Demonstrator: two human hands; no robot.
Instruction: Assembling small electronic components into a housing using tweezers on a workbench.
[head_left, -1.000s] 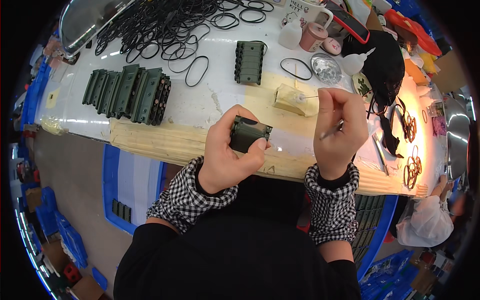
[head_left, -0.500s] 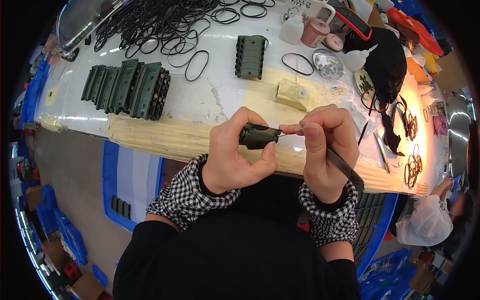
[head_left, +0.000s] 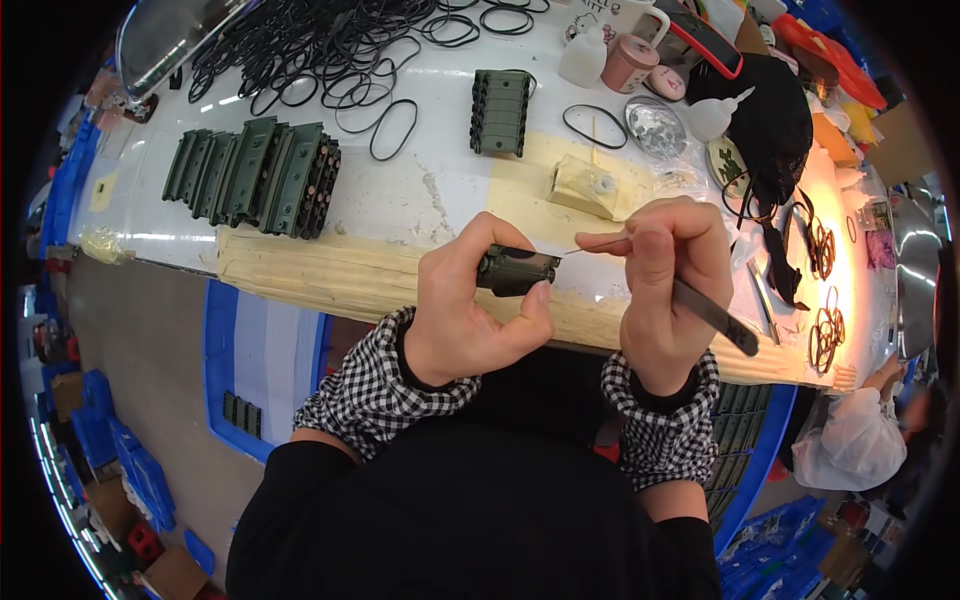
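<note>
While the left hand (head_left: 470,310) grips a green part (head_left: 515,273) over the taped table edge (head_left: 340,282), the right hand (head_left: 668,285) pinches a slim dark tool (head_left: 718,318), its tip just beside that part; beyond them I see a yellowish block (head_left: 578,192).

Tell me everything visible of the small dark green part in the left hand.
The small, dark green, blocky part looks plastic, with blackish and brownish patches on top and raised details at its right end. The left hand grips it roughly level over the beige table edge, hiding its left end. A slim grey metal tool points at its right end; contact is unclear.
</note>
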